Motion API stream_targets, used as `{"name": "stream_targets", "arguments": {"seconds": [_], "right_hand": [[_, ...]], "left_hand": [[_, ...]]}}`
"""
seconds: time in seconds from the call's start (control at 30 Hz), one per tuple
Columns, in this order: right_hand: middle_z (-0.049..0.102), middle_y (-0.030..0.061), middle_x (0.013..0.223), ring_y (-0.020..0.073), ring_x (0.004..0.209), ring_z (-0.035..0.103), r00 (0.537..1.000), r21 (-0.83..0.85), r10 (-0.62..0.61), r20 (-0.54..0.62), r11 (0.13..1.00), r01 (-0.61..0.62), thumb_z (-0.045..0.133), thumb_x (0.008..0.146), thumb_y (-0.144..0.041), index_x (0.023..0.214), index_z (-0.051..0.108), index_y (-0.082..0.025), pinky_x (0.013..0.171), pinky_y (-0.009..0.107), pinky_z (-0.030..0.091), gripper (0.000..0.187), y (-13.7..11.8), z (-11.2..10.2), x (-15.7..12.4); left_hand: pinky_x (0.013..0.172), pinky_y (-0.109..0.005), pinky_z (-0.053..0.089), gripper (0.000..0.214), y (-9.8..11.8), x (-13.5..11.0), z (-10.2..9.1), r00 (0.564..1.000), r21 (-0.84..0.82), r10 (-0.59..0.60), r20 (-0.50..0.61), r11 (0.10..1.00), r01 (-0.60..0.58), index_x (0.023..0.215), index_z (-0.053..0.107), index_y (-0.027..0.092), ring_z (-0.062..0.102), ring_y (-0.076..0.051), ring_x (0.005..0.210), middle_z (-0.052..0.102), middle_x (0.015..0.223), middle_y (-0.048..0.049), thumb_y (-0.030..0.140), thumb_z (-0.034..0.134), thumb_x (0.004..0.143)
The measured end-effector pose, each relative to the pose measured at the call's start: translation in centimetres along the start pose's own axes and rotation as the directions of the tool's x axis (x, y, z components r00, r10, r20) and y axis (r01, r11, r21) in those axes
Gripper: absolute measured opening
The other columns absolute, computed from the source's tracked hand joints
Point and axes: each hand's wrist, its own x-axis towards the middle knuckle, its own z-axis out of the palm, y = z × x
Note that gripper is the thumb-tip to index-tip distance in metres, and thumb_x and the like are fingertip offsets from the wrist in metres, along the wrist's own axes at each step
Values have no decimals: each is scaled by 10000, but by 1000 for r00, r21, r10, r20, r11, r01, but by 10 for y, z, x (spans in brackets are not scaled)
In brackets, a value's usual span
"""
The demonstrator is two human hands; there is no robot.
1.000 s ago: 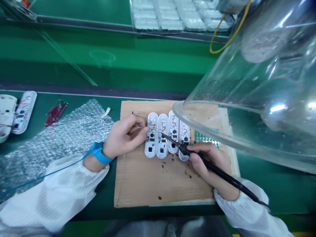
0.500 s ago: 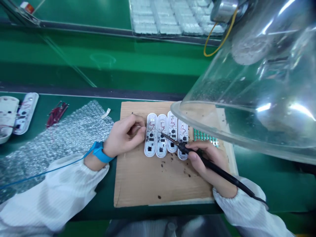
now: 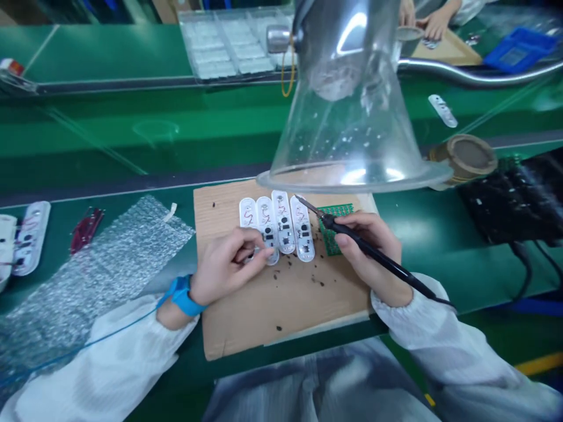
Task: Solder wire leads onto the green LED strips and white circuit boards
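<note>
Clamping a soldering iron [image 3: 373, 249], right hand [image 3: 367, 258] sits apart from left hand [image 3: 226, 266] touching a white module [image 3: 267, 220].

Our left hand [image 3: 226, 265] hides the two leftmost white housings' [image 3: 248, 214] lower ends; the top edge cuts off a co-worker's hand [image 3: 435, 24].

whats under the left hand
The left hand lies over the cardboard sheet and the leftmost white plastic strip. That strip's lower end is covered, so it cannot be seen.
</note>
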Motion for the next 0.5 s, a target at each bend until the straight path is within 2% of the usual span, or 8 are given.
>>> {"name": "stream_targets", "arguments": {"seconds": [0.07,0.13,0.23,0.3,0.4,0.5], "right_hand": [[772,52,1052,208,899,745,997,7,17,-71,1000,-17,786,1001,-392,1117,751,-266,783,326,606,175,0,-9,-16],[762,42,979,193,798,727,990,29,54,-131,998,-51,764,1016,-359,1100,748,-255,707,314,585,134,2,-19,-40],[711,18,812,164,621,650,976,120,128,-177,987,-108,712,1048,-357,1052,738,-229,575,294,526,130,7,-30,-76],[677,6,739,158,580,624,971,168,158,-179,977,-128,685,1063,-350,1035,743,-222,535,284,502,143,11,-34,-94],[689,12,752,158,599,643,975,153,143,-168,981,-118,698,1052,-308,1054,763,-222,541,282,512,107,15,-35,-105],[712,9,785,150,620,660,986,111,102,-133,990,-88,718,1036,-282,1060,770,-237,570,275,531,73,14,-33,-102]], "left_hand": [[489,-201,301,128,7,-4,8,996,32,80,45,996,-81,985,586,209,365,-60,466,361,605,118,172,708,994],[491,-206,292,122,11,-5,13,985,64,134,110,988,-141,935,577,199,394,-65,484,417,625,99,182,656,1027],[484,-212,274,212,15,-4,17,973,108,146,177,980,-167,852,562,187,413,-70,494,430,629,81,195,605,1059],[482,-211,275,232,14,-4,19,973,129,141,185,978,-166,840,564,180,404,-68,485,415,627,83,207,597,1068],[484,-208,282,233,12,-6,19,967,140,157,203,972,-187,853,580,170,399,-65,482,415,639,83,227,586,1079],[496,-206,298,229,10,-7,21,960,140,181,213,967,-213,871,578,170,406,-69,495,423,648,81,239,574,1089]]}}
